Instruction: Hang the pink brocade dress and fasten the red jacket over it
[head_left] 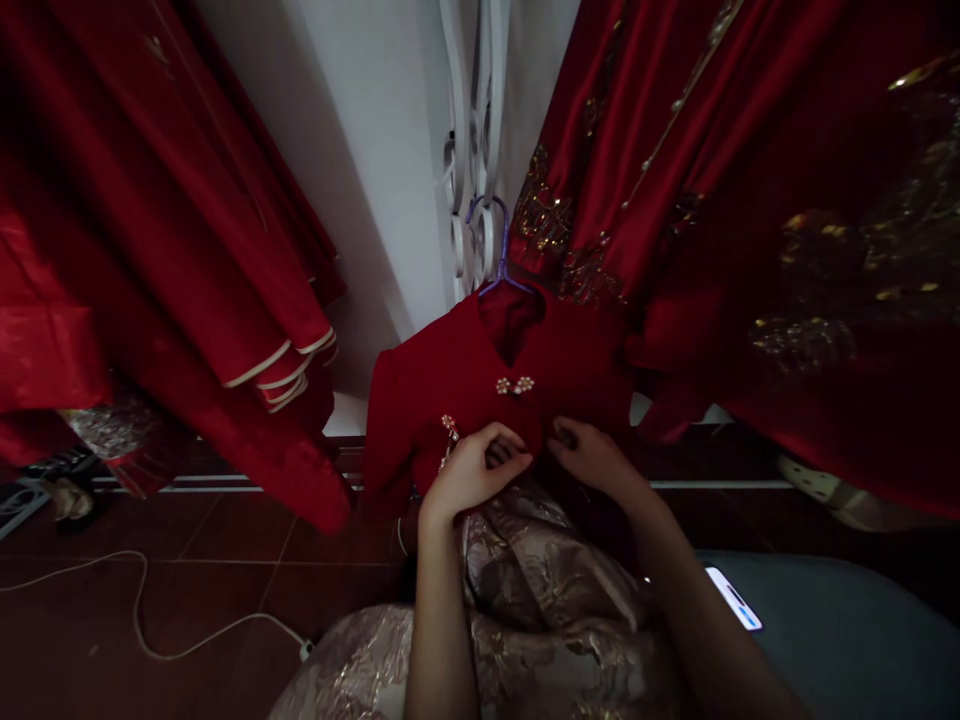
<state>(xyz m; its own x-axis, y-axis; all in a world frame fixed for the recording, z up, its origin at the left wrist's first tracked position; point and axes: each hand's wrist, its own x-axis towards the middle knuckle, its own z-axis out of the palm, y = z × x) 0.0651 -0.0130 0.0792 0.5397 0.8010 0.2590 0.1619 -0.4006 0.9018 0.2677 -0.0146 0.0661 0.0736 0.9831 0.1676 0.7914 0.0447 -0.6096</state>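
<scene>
A small red jacket [465,370] hangs on a purple hanger [499,255] hooked on a white metal rack [472,150]. Pearl clasps [514,385] close its front below the collar. My left hand [472,470] pinches the jacket's front edge near another clasp [450,427], fingers curled on the cloth. My right hand [592,455] grips the opposite front edge, fingers closed on the fabric. Below the jacket falls a pale gold brocade skirt [540,590], which lies under my forearms.
Long red gowns hang at the left [150,250], and red gowns with gold embroidery at the right [750,220]. A lit phone [733,597] lies on a grey seat [840,630]. A white cable [142,620] runs over the dark red tiled floor. Shoes [67,495] sit at far left.
</scene>
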